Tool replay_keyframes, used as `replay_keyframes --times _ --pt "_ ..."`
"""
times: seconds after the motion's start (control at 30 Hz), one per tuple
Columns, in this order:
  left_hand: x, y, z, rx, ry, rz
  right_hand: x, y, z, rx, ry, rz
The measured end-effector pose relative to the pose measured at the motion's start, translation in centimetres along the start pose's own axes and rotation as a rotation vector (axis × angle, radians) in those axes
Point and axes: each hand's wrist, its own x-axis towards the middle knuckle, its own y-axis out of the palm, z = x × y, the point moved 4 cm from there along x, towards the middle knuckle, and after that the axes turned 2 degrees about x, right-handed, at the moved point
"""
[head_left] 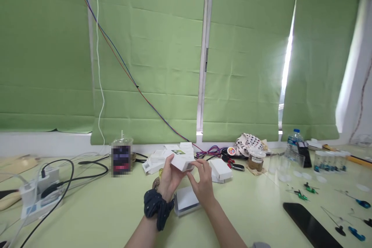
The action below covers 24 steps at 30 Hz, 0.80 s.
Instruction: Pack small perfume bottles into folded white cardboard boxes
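Observation:
A small white cardboard box [180, 163] with a green and yellow printed patch on top is held up over the table in my left hand [170, 180]. My left thumb lies along one side and the fingers run underneath. At the box's right end, the thumb and fingertips of my right hand [203, 182] pinch its edge; what exactly they grip is too small to make out. On the table below my hands lies a flat white and grey box [186, 200]. A dark scrunchie [158, 207] is round my left wrist.
Behind my hands is a pile of white boxes [155, 161], with more white boxes [221, 169] at the right. A power strip [40, 203] with cables lies left, near a lidded cup [122, 159]. Rightward are a food tub [256, 159], a black phone [310, 223] and a water bottle [294, 144].

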Motion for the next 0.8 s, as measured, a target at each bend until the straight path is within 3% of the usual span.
replay_keyframes --times 0.23,0.4,0.53,0.63,0.7,0.8 --pt "-0.3 0.0 1.1 0.045 -0.052 -0.087 0.3 -0.3 -0.4 0.059 0.046 -0.011" --pt "-0.4 0.3 1.7 0.124 -0.099 -0.028 -0.2 0.3 -0.2 0.01 0.036 0.015" --pt "-0.8 0.2 1.7 0.19 -0.091 -0.053 -0.6 0.3 0.3 0.001 -0.021 -0.054" --pt "-0.5 0.5 0.3 0.253 0.054 -0.141 -0.4 0.0 0.8 -0.041 -0.047 -0.126" --pt "0.2 0.5 -1.7 0.339 0.211 -0.276 -0.3 -0.2 0.9 -0.073 -0.043 -0.153" --pt "2.3 0.2 -5.7 0.577 0.39 -0.495 -0.3 0.3 0.2 -0.11 0.023 -0.072"
